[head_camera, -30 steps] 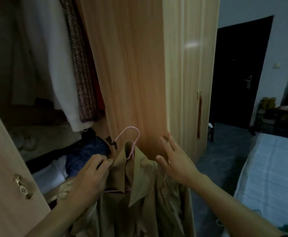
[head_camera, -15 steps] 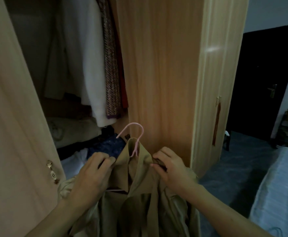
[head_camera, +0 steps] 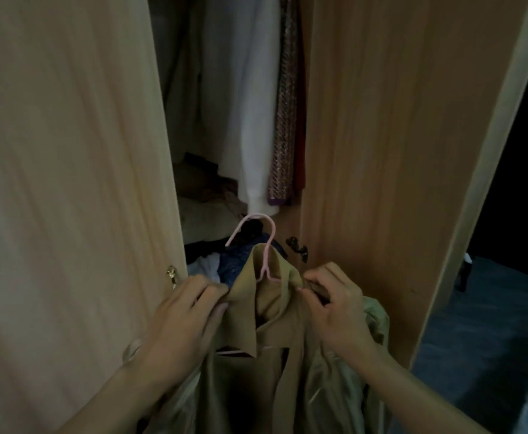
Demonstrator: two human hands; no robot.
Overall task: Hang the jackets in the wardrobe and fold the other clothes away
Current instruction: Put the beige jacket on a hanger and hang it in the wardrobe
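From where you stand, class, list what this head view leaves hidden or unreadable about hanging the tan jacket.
- Wardrobe rail: cut off by the top edge, above the white garment.
- Pink hanger: its shoulders are covered by the tan jacket.
- Jacket hem: cut off by the bottom edge.
- Left hand and right hand: fingertips buried in the collar.
- Shelf pile: too dark to identify.

I note a tan jacket (head_camera: 275, 333) on a pink hanger (head_camera: 264, 245), light woodgrain wardrobe doors (head_camera: 68, 170), a white garment (head_camera: 247, 120) and a brown patterned one (head_camera: 283, 136).
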